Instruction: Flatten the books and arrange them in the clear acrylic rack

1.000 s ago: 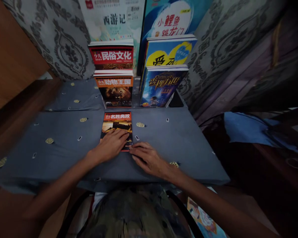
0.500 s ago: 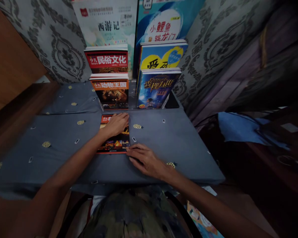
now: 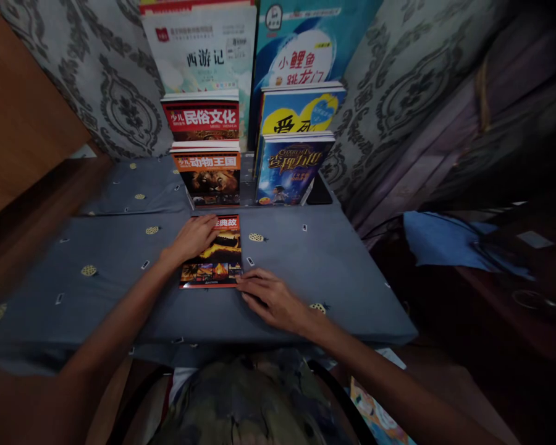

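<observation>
A closed book (image 3: 225,250) with a dark orange cover lies flat on the cloth-covered table in front of me. Across its upper left part rests my left hand (image 3: 193,238), open and palm down, hiding some of the title. My right hand (image 3: 271,298) lies at the lower right corner, its stretched fingertips touching the cover's edge. A gap shows between its thumb and fingers. Just beyond stand an orange animal book (image 3: 213,179) with a lion on it and a blue book (image 3: 293,170).
Taller books stand behind: a red-titled one (image 3: 201,117), a yellow-and-blue one (image 3: 299,108), a pale one (image 3: 199,55) and a teal one (image 3: 301,37). A black phone-like slab (image 3: 319,190) lies beside them. Patterned curtains (image 3: 130,105) hang behind the grey tablecloth (image 3: 315,266).
My left hand has slid left across the cover, uncovering more of its title and picture. The right hand stays at the lower right corner. The view has tilted slightly upward.
</observation>
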Tool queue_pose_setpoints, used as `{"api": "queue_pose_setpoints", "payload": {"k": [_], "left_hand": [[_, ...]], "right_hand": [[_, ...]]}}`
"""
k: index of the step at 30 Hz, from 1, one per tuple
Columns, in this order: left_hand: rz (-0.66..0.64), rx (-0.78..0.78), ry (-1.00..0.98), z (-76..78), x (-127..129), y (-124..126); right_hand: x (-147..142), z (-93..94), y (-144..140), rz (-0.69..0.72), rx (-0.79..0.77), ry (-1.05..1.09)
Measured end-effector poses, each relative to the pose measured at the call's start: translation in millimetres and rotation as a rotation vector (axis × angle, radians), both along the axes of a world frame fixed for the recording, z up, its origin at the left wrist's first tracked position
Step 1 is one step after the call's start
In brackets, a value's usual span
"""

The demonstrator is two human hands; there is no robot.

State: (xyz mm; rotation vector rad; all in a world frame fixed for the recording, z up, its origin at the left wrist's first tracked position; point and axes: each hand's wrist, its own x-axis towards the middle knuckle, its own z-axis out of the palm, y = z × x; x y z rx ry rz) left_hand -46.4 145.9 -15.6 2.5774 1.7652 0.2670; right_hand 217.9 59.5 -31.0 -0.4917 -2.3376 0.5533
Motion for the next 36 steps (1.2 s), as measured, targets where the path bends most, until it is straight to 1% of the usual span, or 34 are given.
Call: {"api": "queue_pose_setpoints", "payload": {"k": [3,6,8,11,14,16,17,19,21,25,29,33,36], "left_hand": [[0.09,0.005,0.019,1.6,-21.0,-5.5],[0.117,0.001,0.012,1.3,-33.7,-11.0],[0.129,0.009,0.008,-0.6,-36.0,-13.1],[0.155,0.034,0.001,-4.5,-34.0,-14.6],[0.164,0.056,-0.015,-8.2,-31.4,-15.7],[0.162,0.073,-0.027,-10.4,-30.7,-16.1],[0.161,0.083,-0.033,-11.5,-30.5,-16.2],[0.163,0.096,-0.044,-13.5,-30.0,-16.2],[0.176,0.1,-0.056,-14.9,-29.2,-16.2],[0.199,0.081,-0.088,-14.7,-27.3,-17.0],[0.197,0.085,-0.096,-13.3,-26.5,-18.0],[0.185,0.101,-0.096,-14.0,-26.9,-18.4],[0.183,0.102,-0.106,-17.2,-28.5,-17.9]], "right_hand": [[1.0,0.8,-0.6,0.003,-0.025,0.005],[-3.9,4.1,7.5,-0.018,-0.061,-0.019],[-13.0,6.7,22.1,-0.043,-0.071,-0.066],[-32.0,8.0,56.5,-0.056,-0.069,-0.154],[-49.5,4.8,90.9,-0.181,-0.083,-0.26],[-57.0,1.2,103.8,-0.244,-0.097,-0.328],[-59.1,-0.8,105.9,-0.26,-0.099,-0.358],[-60.2,-4.4,101.7,-0.259,-0.085,-0.401],[-58.6,-6.6,88.5,-0.212,-0.047,-0.42],[-60.6,-4.9,49.0,-0.029,0.057,-0.453],[-82.7,1.9,16.3,0.144,0.164,-0.464],[-102.1,7.5,5.6,0.219,0.235,-0.475],[-96.7,8.2,9.4,0.22,0.224,-0.456]]}}
